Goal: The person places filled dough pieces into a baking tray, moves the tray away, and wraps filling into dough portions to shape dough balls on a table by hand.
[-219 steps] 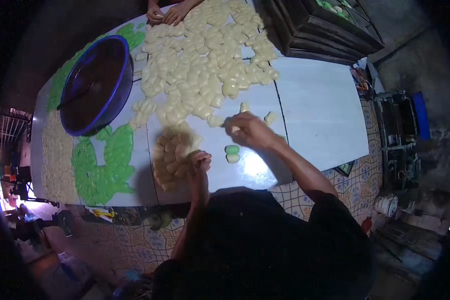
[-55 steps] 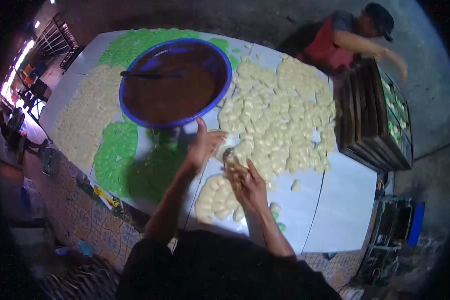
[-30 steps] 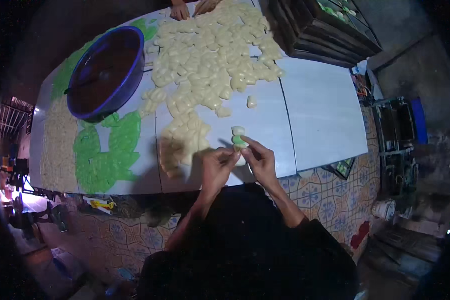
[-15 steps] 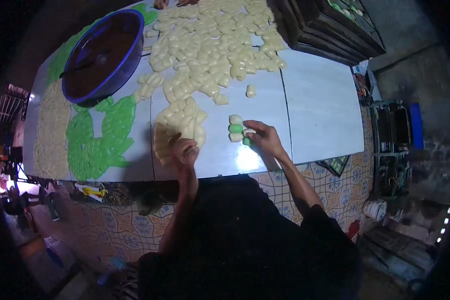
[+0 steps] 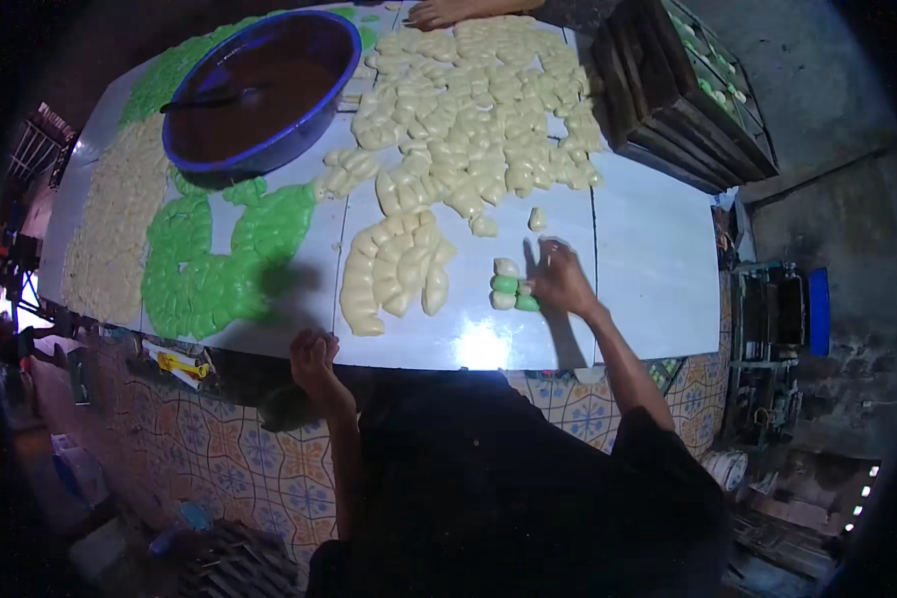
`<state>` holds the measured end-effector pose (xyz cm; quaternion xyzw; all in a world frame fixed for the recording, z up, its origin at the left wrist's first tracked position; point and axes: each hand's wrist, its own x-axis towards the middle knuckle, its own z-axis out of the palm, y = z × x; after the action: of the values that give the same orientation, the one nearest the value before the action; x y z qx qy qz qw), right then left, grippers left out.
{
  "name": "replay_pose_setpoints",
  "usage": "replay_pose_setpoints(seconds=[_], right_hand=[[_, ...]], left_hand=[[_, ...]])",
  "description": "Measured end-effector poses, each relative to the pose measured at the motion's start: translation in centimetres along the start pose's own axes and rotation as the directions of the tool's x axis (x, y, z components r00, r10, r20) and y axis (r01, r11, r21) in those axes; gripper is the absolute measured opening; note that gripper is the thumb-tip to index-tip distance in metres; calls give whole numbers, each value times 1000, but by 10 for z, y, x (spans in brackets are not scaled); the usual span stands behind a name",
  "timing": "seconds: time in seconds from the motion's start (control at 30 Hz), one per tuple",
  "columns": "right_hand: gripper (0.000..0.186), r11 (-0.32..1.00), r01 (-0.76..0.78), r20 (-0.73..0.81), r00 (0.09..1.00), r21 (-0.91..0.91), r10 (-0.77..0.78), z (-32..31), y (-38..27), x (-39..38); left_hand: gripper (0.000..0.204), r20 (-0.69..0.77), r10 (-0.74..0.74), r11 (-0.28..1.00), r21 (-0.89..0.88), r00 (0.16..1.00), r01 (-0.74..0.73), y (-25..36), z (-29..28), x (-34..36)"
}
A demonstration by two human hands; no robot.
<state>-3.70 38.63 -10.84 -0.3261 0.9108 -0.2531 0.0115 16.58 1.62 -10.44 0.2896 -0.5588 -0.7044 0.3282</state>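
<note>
My left hand (image 5: pixel 315 353) is at the table's front edge, fingers curled; whatever is in it I cannot make out. My right hand (image 5: pixel 557 274) hovers with fingers apart and bent beside a small group of cream (image 5: pixel 504 267) and green (image 5: pixel 504 284) dough pieces, its thumb close to them. A lone cream piece (image 5: pixel 536 218) lies just behind it. A patch of cream dough pieces (image 5: pixel 387 274) lies between my hands, and a larger cream spread (image 5: pixel 468 110) covers the back of the table. Green dough (image 5: pixel 214 289) lies at the left.
A blue tub (image 5: pixel 261 90) of brown mixture with a dark utensil stands back left on the tiled table (image 5: pixel 653 279). A stack of dark trays (image 5: pixel 683 110) is at back right. Another person's hand (image 5: pixel 439 14) rests at the far edge. A metal rack (image 5: pixel 767 329) stands right of the table.
My left hand has moved from the cream patch down and left to the table edge. My right hand has drawn up and away from the small group, opening. The view has shifted slightly.
</note>
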Motion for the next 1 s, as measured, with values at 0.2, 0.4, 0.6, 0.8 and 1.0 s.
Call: replay_pose_setpoints(seconds=[0.2, 0.4, 0.6, 0.8, 1.0], right_hand=[[57, 915, -248, -77, 969, -318, 236, 23, 19, 77], [37, 835, -170, -45, 973, 524, 226, 53, -160, 105], [25, 810, -110, 282, 957, 576, -71, 126, -290, 146], [37, 770, 510, 128, 796, 383, -591, 192, -336, 183], [33, 735, 654, 271, 685, 180, -676, 214, -354, 227]], left_hand=[[5, 286, 192, 919, 282, 939, -274, 27, 22, -1], [8, -206, 187, 957, 258, 961, -131, 9, -22, 13], [11, -257, 430, 824, 503, 865, -260, 23, -75, 36], [9, -309, 434, 828, 506, 846, -240, 0, -109, 45], [46, -59, 388, 757, 590, 920, -281, -3, -99, 64]])
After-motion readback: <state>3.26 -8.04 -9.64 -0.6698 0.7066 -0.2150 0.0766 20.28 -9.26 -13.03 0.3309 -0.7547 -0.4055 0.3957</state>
